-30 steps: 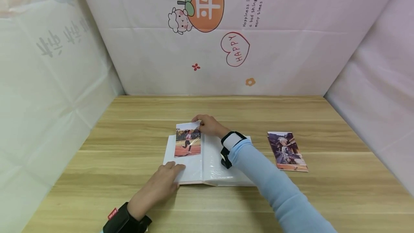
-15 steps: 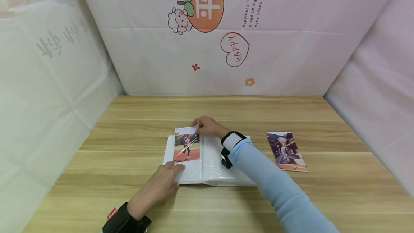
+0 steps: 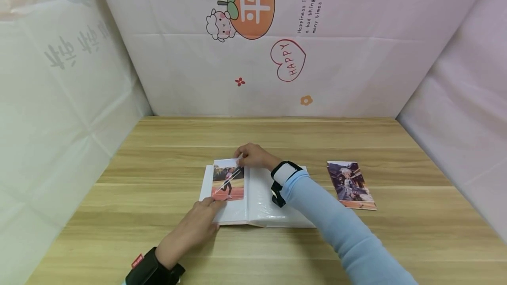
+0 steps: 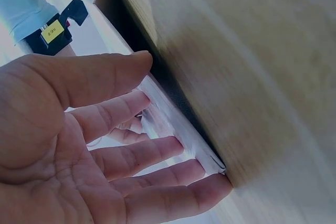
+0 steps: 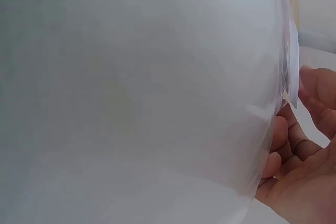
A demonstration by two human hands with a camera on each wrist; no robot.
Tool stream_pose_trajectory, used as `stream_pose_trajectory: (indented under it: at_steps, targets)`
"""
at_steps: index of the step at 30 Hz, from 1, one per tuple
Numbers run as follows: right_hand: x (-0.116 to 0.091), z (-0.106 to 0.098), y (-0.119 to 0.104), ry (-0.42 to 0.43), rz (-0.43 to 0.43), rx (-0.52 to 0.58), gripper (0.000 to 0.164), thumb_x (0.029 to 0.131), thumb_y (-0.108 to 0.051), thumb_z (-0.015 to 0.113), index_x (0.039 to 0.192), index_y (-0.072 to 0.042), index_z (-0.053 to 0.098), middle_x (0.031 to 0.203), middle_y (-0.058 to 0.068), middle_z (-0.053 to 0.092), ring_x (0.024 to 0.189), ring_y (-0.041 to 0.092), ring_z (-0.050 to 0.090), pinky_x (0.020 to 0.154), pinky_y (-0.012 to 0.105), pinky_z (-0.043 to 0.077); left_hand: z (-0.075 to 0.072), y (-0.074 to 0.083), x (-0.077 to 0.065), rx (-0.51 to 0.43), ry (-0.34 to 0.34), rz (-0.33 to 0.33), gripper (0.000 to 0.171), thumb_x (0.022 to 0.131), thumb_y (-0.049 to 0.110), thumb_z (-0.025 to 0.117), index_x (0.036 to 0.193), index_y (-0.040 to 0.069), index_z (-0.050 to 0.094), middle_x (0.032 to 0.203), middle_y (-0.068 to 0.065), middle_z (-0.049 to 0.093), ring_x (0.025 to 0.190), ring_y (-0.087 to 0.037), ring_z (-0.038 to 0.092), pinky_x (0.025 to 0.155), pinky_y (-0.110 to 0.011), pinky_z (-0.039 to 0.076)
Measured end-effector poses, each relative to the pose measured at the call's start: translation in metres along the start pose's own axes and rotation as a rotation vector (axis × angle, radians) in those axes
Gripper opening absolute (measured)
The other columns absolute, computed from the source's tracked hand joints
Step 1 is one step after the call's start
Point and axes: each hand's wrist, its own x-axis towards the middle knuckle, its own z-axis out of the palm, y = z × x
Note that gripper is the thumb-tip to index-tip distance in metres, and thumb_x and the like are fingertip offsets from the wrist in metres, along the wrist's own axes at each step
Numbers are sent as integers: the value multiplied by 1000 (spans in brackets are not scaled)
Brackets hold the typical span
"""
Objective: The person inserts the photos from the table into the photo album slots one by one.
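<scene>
A photo album (image 3: pixel 231 215) lies open on the table, with white pages and clear plastic sleeves. On its left page is a photo (image 3: pixel 227 181) of a runner on a red track, partly under shiny plastic, its white top edge sticking out past the page. My right hand (image 3: pixel 255 155) pinches the photo's top right corner between thumb and fingers; in the right wrist view a bulging clear plastic sheet (image 5: pixel 157 87) fills most of the frame. My left hand (image 3: pixel 200 219) rests on the lower left of the page, fingers (image 4: pixel 157 148) extended, thumb by the album's edge.
A second photo (image 3: pixel 351 186) of a light-haired figure lies on the wooden table (image 3: pixel 158 179), right of the album. White printed cloth (image 3: pixel 178 74) stands behind the table and along both sides.
My right hand has drawn the runner photo down toward me, deeper into the left page, and shifted it slightly left. My left hand has stayed in place.
</scene>
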Motion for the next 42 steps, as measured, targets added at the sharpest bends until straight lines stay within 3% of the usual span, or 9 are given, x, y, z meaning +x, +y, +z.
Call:
stream_pose_trajectory:
  at_steps: [13, 22, 37, 42]
  targets:
    - [3, 3, 6, -39, -50, -24, 19, 85, 3, 52, 94, 1, 69, 87, 5, 65, 60, 9, 43, 57, 19, 35, -1, 2, 1, 5, 4, -5, 47, 69, -4, 72, 114, 1, 60, 110, -21, 55, 89, -37, 54, 77, -48, 44]
    - [2, 3, 4, -61, -69, -45, 16, 85, 1, 56, 92, 0, 70, 84, 3, 63, 64, 8, 45, 59, 20, 36, 0, 2, -1, 9, 49, 9, 49, 66, -4, 72, 114, -1, 61, 110, -22, 55, 88, -42, 55, 78, -50, 44]
    - [0, 2, 4, -69, -58, -35, 15, 86, 0, 56, 94, 0, 69, 89, 4, 65, 70, 9, 49, 64, 21, 39, 2, 0, -1, 20, 43, 3, 47, 68, -2, 73, 113, 2, 61, 109, -22, 55, 87, -40, 54, 77, -49, 44]
    - [1, 2, 4, -73, -48, -80, 22, 86, -1, 56, 104, -1, 67, 90, 5, 65, 72, 10, 52, 64, 22, 42, 2, 0, -1, 11, 27, -3, 47, 69, -2, 73, 114, 0, 61, 112, -24, 54, 90, -41, 54, 78, -50, 44]
